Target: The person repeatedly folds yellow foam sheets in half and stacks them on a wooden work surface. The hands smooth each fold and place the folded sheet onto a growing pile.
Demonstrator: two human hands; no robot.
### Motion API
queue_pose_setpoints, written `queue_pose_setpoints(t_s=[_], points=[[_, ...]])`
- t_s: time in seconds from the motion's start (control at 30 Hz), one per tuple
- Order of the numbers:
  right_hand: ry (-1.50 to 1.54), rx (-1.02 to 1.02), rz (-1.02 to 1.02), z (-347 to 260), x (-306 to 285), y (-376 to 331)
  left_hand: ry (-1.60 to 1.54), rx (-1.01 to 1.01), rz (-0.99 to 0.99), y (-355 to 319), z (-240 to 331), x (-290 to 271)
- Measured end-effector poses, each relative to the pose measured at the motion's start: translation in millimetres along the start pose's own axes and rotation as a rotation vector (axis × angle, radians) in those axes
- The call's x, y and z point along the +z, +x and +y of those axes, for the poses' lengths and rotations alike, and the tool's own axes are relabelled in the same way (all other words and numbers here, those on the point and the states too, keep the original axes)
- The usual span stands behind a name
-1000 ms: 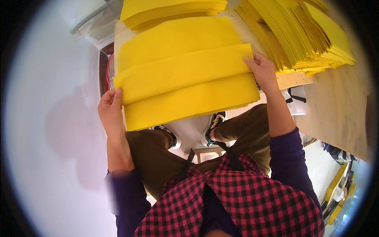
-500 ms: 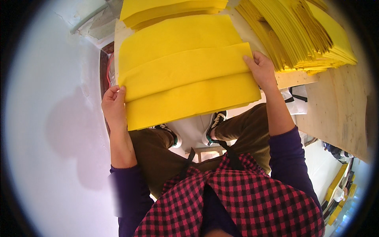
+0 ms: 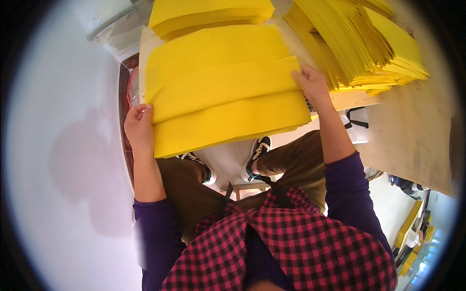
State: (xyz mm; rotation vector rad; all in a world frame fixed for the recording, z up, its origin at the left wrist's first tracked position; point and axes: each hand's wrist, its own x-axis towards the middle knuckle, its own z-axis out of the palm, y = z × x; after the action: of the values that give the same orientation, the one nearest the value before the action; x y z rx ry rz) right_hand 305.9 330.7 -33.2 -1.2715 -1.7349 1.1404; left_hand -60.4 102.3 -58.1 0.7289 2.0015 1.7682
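A yellow felt-like sheet (image 3: 223,82) lies across a pile of yellow sheets (image 3: 233,121) in front of me. Its near edge runs as a step across the pile, and the pile's front overhangs the table above my shoes. My left hand (image 3: 139,128) pinches the sheet's left edge between thumb and curled fingers. At the right edge, my right hand (image 3: 314,88) grips the corner, thumb on top and fingers mostly behind. Between the hands the sheet looks nearly flat.
Another yellow stack (image 3: 208,14) sits at the far side. To the right, folded yellow pieces (image 3: 349,43) stand in a thick bundle on the wooden table (image 3: 412,131). A white wall (image 3: 58,145) runs close along my left. A white bag with black straps (image 3: 357,119) is below the tabletop.
The whole view has shifted slightly. Both hands keep their hold on the sheet's edges, and the right hand sits a little further left in the picture.
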Motion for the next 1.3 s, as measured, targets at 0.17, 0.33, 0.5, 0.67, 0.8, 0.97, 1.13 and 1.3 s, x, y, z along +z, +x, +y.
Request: queue_pose_setpoints(t_s=[0.17,0.33,0.5,0.67,0.8,0.97,1.13,1.3], points=[[-0.220,-0.081,0.087,-15,-8,-5,0.028,0.030,-0.029,6,-12,-5],[-0.269,-0.377,0.200,-66,3,-18,-0.037,0.049,-0.038,8,-21,-6],[-0.345,-0.577,-0.261,-114,87,-53,-0.067,0.040,-0.053,9,-19,-6],[-0.573,-0.655,-0.473,-131,163,-65,-0.076,0.034,-0.077,9,-19,-8],[-0.838,-0.396,-0.440,-103,153,-45,-0.147,0.016,-0.067,10,-23,-7],[-0.974,-0.299,-0.224,-59,98,-35,0.022,0.085,-0.075,11,-26,-8],[-1.044,-0.145,-0.163,-50,67,-32,-0.025,0.036,-0.084,8,-23,-6],[-1.057,-0.131,-0.164,-51,66,-33,-0.092,-0.092,-0.118,5,0,-11]])
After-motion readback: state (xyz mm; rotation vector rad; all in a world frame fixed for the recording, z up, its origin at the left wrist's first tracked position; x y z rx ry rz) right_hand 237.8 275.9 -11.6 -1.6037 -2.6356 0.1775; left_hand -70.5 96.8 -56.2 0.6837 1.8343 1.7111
